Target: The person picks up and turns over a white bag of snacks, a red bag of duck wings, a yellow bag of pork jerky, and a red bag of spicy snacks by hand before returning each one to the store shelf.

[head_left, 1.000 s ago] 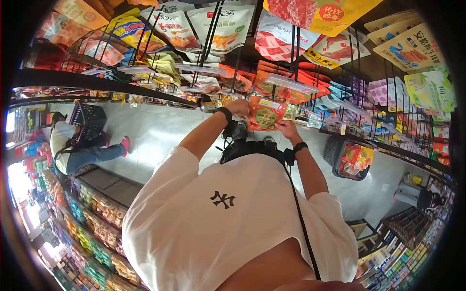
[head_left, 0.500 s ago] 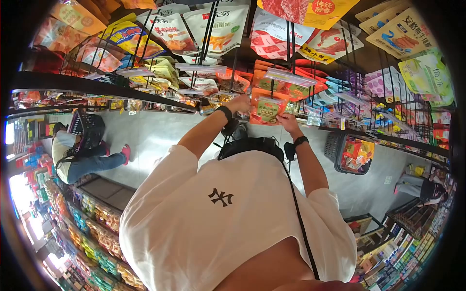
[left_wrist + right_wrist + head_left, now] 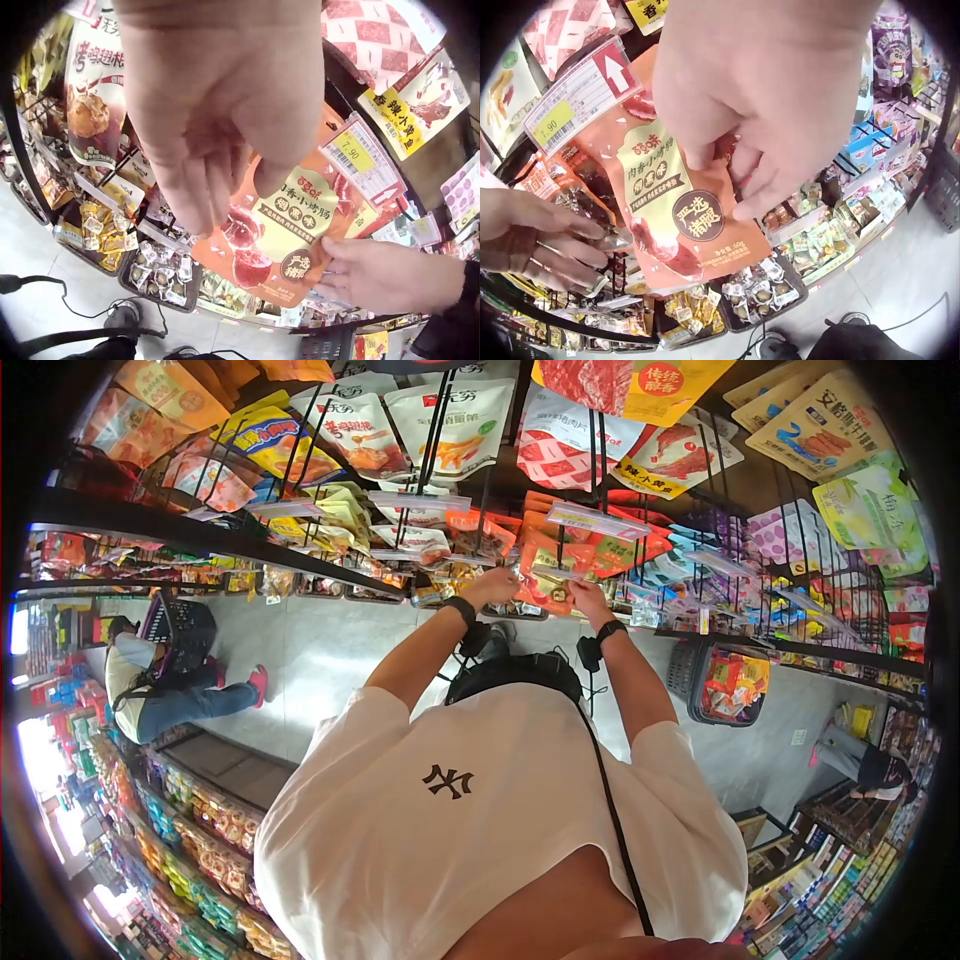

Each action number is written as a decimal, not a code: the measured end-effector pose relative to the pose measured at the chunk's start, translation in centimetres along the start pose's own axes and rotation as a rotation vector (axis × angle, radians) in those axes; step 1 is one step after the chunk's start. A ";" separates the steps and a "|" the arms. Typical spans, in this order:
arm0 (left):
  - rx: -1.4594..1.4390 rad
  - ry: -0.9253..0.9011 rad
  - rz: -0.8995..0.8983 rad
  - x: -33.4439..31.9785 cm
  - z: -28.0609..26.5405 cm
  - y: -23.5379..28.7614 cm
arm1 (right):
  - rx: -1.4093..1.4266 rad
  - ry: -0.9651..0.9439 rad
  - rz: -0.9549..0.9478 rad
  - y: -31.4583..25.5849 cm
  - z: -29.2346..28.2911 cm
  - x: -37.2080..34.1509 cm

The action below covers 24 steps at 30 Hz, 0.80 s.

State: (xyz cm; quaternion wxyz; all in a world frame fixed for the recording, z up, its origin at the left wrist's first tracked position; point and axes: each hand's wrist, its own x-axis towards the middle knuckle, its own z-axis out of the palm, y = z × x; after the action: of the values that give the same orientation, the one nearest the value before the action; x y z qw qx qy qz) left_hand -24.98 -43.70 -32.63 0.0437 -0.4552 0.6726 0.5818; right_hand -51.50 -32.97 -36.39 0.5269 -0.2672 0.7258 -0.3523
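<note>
An orange snack bag [image 3: 656,247] with a cream label and a round brown badge hangs upright at the rack, its top behind a price tag [image 3: 566,101] marked 7.90. My right hand [image 3: 590,600] pinches the bag's right edge, thumb on the front in the left wrist view. On the other side, my left hand [image 3: 493,588] lies by the bag's left edge with fingers loosely extended. The right wrist view shows these left fingers [image 3: 562,255] beside the bag, not wrapped round it. More orange packs [image 3: 577,180] hang behind it.
Black hooks with other snack bags [image 3: 450,425] fill the rack above. Low trays of small wrapped snacks [image 3: 157,277] line the shelf below. A loaded shopping basket [image 3: 735,685] stands on the floor at right. One person with a basket [image 3: 150,670] is at left, another person [image 3: 860,760] at right.
The orange bag has moved up and toward the rack, from in front of the price tag to behind it. Both hands moved with it, and the left fingers now lie loose at its edge.
</note>
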 end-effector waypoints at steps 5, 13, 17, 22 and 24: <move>-0.027 -0.002 0.149 -2.5 0.1 1.2 | -0.495 0.196 -0.113 0.2 -0.8 3.6; 0.033 -0.416 0.221 -3.3 4.9 1.2 | -1.286 -0.158 -0.743 7.8 -9.9 -1.0; 0.329 -0.510 0.389 -0.9 9.7 2.0 | 0.172 0.053 0.075 7.1 -15.7 -15.9; 0.504 -0.652 0.504 -4.8 15.8 13.4 | 0.342 0.359 0.068 13.7 -23.7 -29.4; 0.546 -0.658 0.583 -7.0 19.5 17.5 | 0.402 0.491 0.049 15.5 -25.1 -35.5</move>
State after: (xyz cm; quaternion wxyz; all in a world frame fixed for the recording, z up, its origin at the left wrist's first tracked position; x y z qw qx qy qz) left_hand -41.72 -25.34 -21.73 0.2062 -0.0136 0.8494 0.4855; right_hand -65.01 9.16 -23.31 0.3865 -0.0471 0.7533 -0.5301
